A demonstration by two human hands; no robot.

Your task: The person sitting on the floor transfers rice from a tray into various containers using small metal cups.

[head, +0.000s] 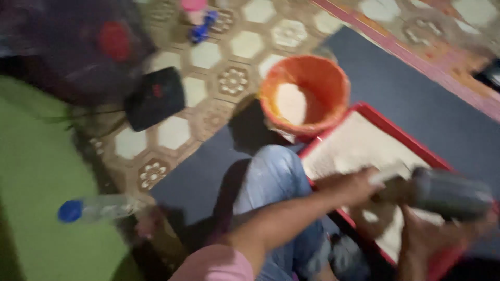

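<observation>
**Grain spread in the tray, tin cup at work**

Blurry view. The left hand (354, 186) reaches over the red tray (411, 143); its grip I cannot tell. The right hand (432, 234) wraps a dark metal cup (450, 193) just past the left fingers. The tray holds pale grain. Beyond the fingers, the orange bucket (307, 93) seems under half full.

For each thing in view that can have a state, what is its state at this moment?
Orange bucket: upright, open, pale grain inside.
Red tray: flat, covered with pale grain.
Clear bottle: lying down, blue cap on.
Grey cylinder: tilted, held over the tray.
Left hand: gripping the cylinder's end.
</observation>
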